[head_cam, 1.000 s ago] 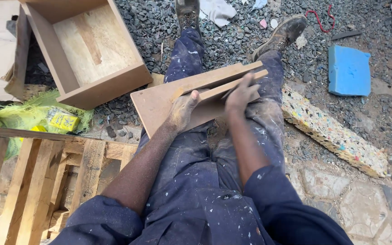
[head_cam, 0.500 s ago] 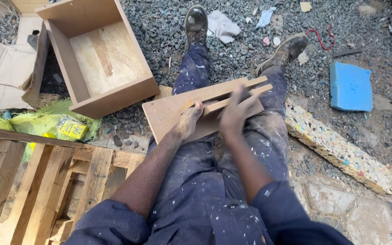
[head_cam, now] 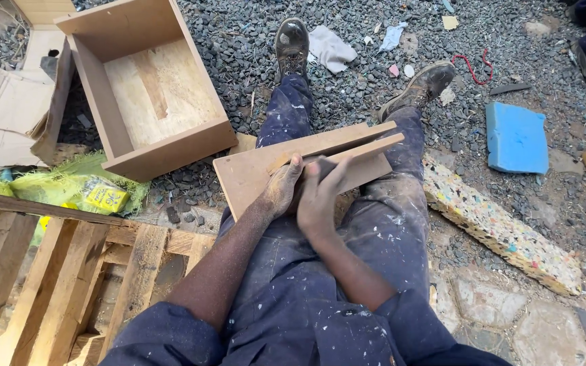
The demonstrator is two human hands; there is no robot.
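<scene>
So, your two hands meet on one wooden board across your lap.

From the head view: your left hand (head_cam: 281, 190) and right hand (head_cam: 320, 196) press together on the wooden board (head_cam: 252, 173), fingers curled around something dark I cannot make out. Beyond the board lie one open wooden box (head_cam: 144, 88), one blue foam block (head_cam: 515, 137) and two boots on gravel; one pallet (head_cam: 69, 285) sits beside it.
</scene>
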